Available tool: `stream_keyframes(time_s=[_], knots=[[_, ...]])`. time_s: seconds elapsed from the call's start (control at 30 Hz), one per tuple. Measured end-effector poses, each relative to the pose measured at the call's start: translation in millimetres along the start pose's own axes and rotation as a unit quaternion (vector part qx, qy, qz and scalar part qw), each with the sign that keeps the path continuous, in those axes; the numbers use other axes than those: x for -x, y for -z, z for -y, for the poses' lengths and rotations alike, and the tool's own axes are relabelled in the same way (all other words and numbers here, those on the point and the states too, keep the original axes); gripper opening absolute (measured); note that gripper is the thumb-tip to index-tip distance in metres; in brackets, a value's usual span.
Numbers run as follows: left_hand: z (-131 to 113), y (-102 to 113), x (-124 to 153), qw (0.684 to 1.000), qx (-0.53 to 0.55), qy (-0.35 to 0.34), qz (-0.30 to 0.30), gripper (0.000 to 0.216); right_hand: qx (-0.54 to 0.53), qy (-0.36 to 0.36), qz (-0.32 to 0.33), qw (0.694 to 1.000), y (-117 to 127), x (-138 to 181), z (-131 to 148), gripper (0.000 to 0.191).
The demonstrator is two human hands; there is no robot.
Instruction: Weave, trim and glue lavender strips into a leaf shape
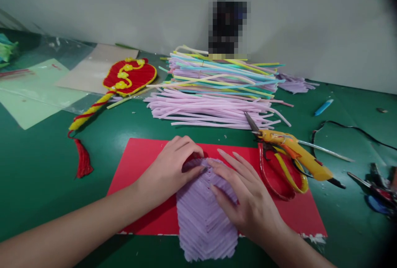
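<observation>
A flat lilac piece (201, 218) made of pipe cleaners laid in a herringbone pattern lies on a red card (142, 156) on the green table (40, 168). My left hand (170, 168) rests at its upper left edge, fingers curled and pressing down on the top of the piece. My right hand (242, 193) lies flat across its right side, fingers stretched out and together, tips near the top point. Neither hand lifts anything.
A heap of lilac and coloured pipe cleaners (217, 90) lies behind the card. A yellow glue gun (297, 152) and red-handled scissors (273, 173) sit on the card's right part. A red-and-yellow fan with a tassel (124, 80) lies at left, more tools (378, 189) at far right.
</observation>
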State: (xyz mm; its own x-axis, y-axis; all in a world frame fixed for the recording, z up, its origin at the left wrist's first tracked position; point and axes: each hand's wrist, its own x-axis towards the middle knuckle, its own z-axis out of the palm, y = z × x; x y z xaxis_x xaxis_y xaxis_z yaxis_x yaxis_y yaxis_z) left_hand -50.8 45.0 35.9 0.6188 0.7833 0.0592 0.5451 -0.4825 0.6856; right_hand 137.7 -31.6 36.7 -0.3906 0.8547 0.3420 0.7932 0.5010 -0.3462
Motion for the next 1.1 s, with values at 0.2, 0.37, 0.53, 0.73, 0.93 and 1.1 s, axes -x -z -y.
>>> stream_keyframes(time_s=[0.2,0.37,0.53,0.73,0.93,1.1], knots=[[-0.8,1.0,-0.3,1.000,0.000,0.000,0.006,0.014,-0.009,-0.008,-0.011,1.000,-0.8,0.6,-0.1,0.031],[0.2,1.0,0.2,1.000,-0.005,-0.012,0.006,0.019,-0.015,-0.011,-0.026,0.999,-1.7,1.3,-2.0,0.037],[1.6,0.0,0.9,0.999,-0.013,-0.035,-0.009,0.020,-0.010,-0.007,-0.014,1.000,-1.9,0.3,-1.8,0.035],[0.3,0.1,1.8,0.998,-0.035,-0.058,-0.014,0.019,0.007,-0.010,-0.042,0.999,-2.0,2.4,-2.0,0.033],[0.8,-1.1,2.3,0.994,-0.052,-0.087,-0.028,0.017,0.012,0.003,-0.042,0.999,-4.0,3.3,-2.8,0.034],[0.2,-0.9,2.4,0.994,-0.058,-0.092,-0.034,0.016,0.014,0.005,-0.041,0.999,-4.2,3.3,-2.9,0.034]])
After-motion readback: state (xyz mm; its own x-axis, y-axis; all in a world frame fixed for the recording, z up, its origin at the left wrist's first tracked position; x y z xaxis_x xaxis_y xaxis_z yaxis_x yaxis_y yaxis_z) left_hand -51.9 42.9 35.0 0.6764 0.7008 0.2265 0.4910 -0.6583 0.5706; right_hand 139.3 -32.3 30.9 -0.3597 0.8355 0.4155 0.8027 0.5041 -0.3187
